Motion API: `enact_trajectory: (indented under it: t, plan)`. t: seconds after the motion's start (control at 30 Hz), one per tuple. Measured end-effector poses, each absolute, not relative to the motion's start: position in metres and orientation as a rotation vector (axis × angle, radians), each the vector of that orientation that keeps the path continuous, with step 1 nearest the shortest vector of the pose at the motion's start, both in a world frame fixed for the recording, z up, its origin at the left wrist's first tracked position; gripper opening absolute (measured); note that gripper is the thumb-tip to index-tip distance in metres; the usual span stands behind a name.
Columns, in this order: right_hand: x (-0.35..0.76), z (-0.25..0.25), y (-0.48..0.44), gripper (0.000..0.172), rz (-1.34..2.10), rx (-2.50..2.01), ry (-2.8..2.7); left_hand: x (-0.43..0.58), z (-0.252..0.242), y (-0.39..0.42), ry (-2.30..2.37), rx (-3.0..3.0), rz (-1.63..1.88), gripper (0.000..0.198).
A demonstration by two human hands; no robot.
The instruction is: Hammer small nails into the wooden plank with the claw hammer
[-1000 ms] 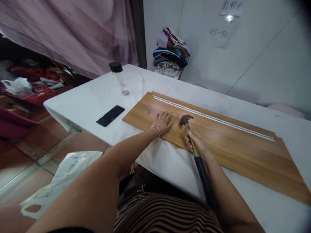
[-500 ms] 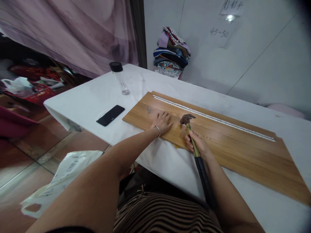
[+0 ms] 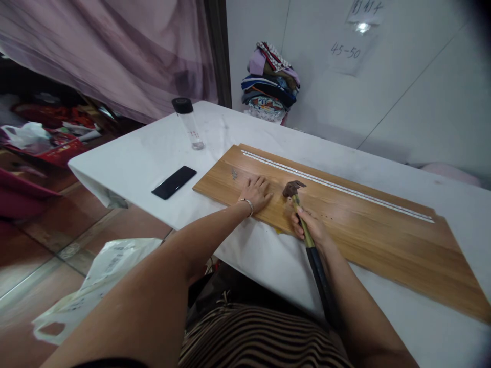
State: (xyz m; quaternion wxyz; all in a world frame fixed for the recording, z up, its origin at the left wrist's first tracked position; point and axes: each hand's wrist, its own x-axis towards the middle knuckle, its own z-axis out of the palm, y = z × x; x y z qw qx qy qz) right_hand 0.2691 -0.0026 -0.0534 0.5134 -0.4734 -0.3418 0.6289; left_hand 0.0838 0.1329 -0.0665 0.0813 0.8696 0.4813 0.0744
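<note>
My left hand lies flat on a long wooden board, fingers stretched out and holding nothing. In my right hand is a claw hammer, gripped round its yellowish shaft below the rusty head. The hammer's dark handle end runs back along my right forearm. Just beyond my left fingers sits a small heap of nails. Several small dark spots mark the board right of the hammer head; they are too small to make out. Two white measuring strips run along the board's far side.
A white-covered table bears the board. Left of the board are a black phone and a clear bottle with a black lid. Folded clothes are stacked by the wall. A plastic bag is at lower left.
The hammer head has shifted very slightly left with my right hand. My left hand stays flat in the same place on the board.
</note>
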Motion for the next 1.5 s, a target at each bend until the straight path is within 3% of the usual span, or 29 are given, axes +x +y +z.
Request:
enact_trajectory:
  t: [1.13, 1.5]
  plan:
    - [0.2699, -0.0529, -0.0018, 0.054, 1.52, -1.15, -0.819, 0.0833, -0.0679, 0.1337, 1.437, 2.594, 0.236, 0.051]
    - [0.2701, -0.0568, -0.002, 0.06, 1.511, -1.148, -0.832, 0.0833, -0.0666, 0.1334, 1.431, 2.607, 0.225, 0.051]
